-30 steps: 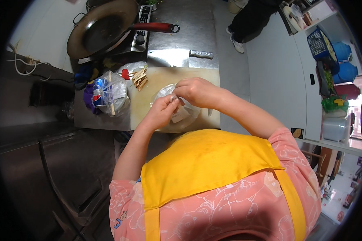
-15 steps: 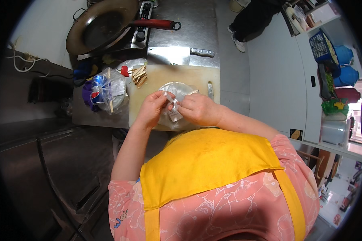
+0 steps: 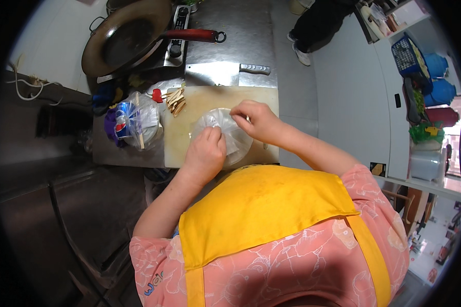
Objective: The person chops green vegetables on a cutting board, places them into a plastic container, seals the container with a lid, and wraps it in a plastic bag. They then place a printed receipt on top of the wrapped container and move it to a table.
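A clear plastic bag point(image 3: 235, 146) wraps a round container on the pale cutting board point(image 3: 184, 143) in front of me. My left hand point(image 3: 207, 151) is closed, its fingers pinching the bag near its gathered top. Just to the right, my right hand point(image 3: 258, 122) is raised over the bag's far right edge. Its fingers are curled in a pinch, and whatever lies between them is too small to make out. Several wooden chopsticks point(image 3: 176, 102) lie in a bunch at the board's far left corner, beside a small red object point(image 3: 157, 95).
Left of the board stands another tied plastic bag point(image 3: 149, 120) with a blue can point(image 3: 122, 120). A cleaver point(image 3: 215, 71) lies beyond the board. A wok point(image 3: 130, 41) with a red handle rests on a burner at the far left. Another person's leg point(image 3: 317, 30) shows at the far right.
My hands, together over the bag before, have parted. The left moved right and nearer to me, the right moved up and away. The white slip between them is no longer plainly visible.
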Demonstrator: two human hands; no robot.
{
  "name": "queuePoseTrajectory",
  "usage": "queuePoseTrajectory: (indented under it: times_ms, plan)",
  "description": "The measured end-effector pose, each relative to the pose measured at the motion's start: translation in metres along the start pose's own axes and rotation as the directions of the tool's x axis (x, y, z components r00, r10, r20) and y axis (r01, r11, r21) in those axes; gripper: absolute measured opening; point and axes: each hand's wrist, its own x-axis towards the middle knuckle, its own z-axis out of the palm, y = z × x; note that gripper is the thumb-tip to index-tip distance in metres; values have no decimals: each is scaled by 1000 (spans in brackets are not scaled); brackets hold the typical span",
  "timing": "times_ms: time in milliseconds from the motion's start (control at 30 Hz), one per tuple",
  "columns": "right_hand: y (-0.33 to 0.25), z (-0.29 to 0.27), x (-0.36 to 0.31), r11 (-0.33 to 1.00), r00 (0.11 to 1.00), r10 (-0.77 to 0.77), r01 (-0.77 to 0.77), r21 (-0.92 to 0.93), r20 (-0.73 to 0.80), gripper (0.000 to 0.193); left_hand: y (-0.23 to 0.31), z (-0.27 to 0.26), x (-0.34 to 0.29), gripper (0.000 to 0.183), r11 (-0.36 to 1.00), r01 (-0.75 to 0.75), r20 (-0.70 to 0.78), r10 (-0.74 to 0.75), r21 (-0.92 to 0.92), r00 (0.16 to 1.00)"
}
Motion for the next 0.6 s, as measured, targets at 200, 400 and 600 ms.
queuePoseTrajectory:
  times_ms: [200,400,600]
  plan:
    - [-6,8,27,688,813,361,-563,457,458,27,-4,18,-11,21,982,-127,-204,154,140,967]
    - [-8,5,36,619,698,313,-665,419,644,25,-9,24,-20,23,985,-146,-236,165,95,958]
    - [-3,9,39,788,784,277,-516,335,555,16,-8,25,-18,22,990,-125,-264,137,63,955]
